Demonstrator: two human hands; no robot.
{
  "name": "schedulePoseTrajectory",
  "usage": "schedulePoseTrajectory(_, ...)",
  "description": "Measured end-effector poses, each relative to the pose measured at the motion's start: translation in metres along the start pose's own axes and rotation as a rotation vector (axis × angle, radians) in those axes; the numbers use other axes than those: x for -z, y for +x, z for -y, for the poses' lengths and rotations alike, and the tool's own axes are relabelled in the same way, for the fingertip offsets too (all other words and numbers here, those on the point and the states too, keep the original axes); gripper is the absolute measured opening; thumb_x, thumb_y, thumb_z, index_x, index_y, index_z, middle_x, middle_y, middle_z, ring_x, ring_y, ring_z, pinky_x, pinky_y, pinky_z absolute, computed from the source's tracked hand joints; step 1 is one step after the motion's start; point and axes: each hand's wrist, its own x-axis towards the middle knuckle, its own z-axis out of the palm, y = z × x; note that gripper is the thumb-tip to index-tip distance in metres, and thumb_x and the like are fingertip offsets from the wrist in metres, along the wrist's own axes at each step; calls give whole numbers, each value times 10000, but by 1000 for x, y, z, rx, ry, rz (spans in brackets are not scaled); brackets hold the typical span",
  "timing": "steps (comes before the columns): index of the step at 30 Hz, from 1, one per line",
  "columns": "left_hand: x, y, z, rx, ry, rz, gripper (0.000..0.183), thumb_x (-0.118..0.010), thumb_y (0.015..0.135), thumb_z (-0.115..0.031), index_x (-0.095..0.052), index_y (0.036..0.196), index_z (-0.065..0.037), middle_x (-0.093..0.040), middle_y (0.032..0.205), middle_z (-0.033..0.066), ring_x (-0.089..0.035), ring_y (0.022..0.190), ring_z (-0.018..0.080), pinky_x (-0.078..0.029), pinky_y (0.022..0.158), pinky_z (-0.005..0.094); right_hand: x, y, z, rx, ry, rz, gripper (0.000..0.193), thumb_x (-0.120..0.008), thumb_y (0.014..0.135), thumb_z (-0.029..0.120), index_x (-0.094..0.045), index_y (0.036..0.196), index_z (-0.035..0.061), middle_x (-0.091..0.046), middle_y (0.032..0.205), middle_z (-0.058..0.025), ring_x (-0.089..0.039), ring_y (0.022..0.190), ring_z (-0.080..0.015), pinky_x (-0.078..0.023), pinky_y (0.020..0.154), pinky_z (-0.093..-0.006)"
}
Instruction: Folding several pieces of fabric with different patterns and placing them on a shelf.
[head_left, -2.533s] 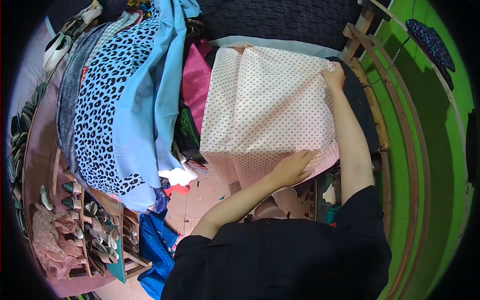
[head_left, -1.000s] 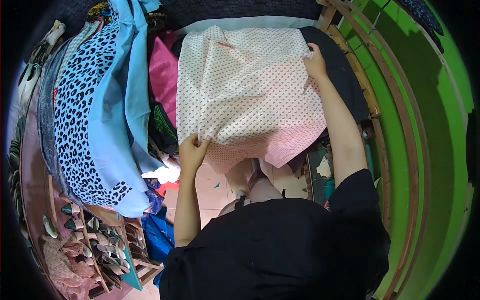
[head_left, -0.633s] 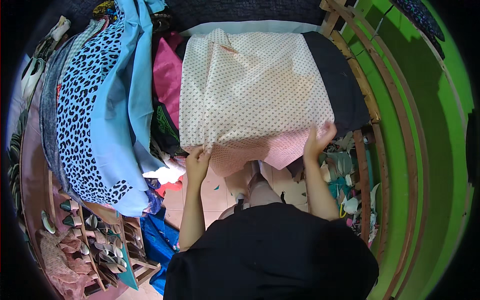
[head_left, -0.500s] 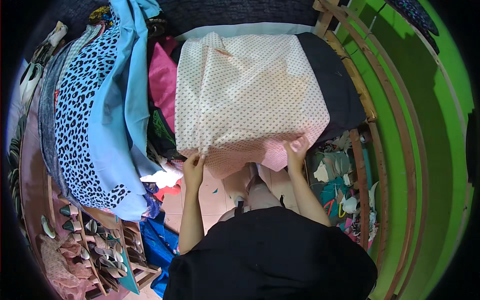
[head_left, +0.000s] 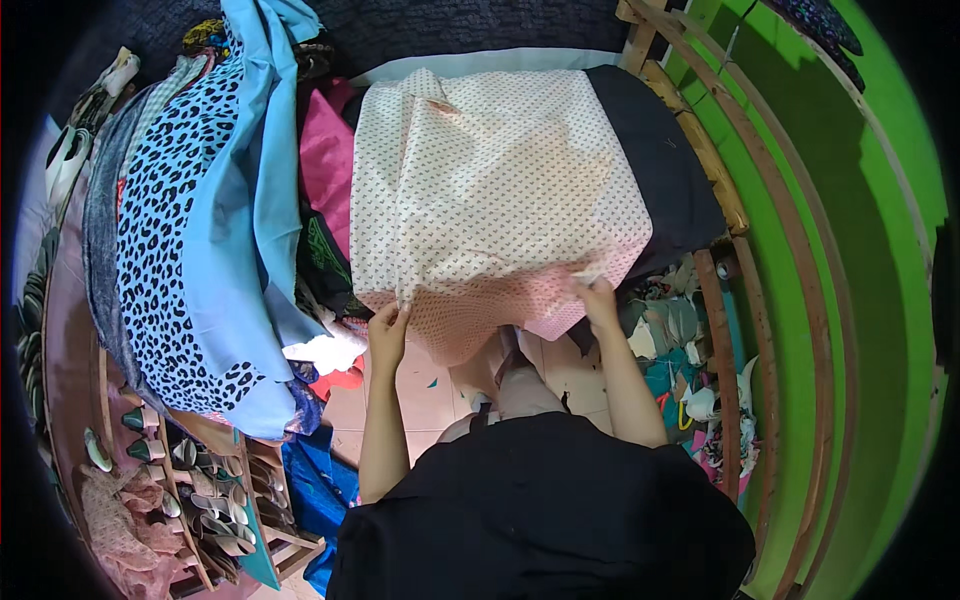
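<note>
- We have the left hand (head_left: 386, 333) pinching the near-left edge of the printed cloth (head_left: 510, 180); uneven pull could skew the print.
- We see the right hand (head_left: 600, 306) at the near-right edge; blur hides the fingertips, so we cannot tell whether they pinch. A loose hold could let the edge slip.
- We find the cloth draped, apparently over the dark cloth (head_left: 668, 165); excess overhang could drag it nearer.
- We note a far-left crease (head_left: 437, 106); pulling only nearer edges could set it.

Likely a shoemaking workshop, racked shoes (head_left: 215, 487), draped fabrics (head_left: 215, 240), cloth scraps (head_left: 672, 325)
</note>
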Motion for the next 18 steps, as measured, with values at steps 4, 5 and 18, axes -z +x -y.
schedulePoseTrajectory(4,-5,-4,-7,-91,-18,-66,188,-593,811,-134,-589,913,23,-601,756,32,-549,693,108,-422,648,246,37,6,1,167,-124,-272,213,-619,750,138,-571,903,-3,-590,817,-94,-553,745,-164,-424,688,-283)
schedulePoseTrajectory(5,-9,-3,-11,-95,84,-93,196,-603,800,-140,-587,913,19,-599,755,49,-555,703,128,-423,657,261,42,11,-3,227,-327,-303,285,-614,732,137,-536,969,-2,-557,955,-150,-531,896,-245,-398,798,-332)
schedulePoseTrajectory(18,-51,71,-156,-924,867,-63,412,-532,800,-303,-495,1168,-120,-476,1165,150,-442,1086,292,-322,904,456,-37,30,115,650,-996,-269,458,-488,820,261,-424,1239,86,-367,1303,-172,-327,1216,-308,-226,974,-524)
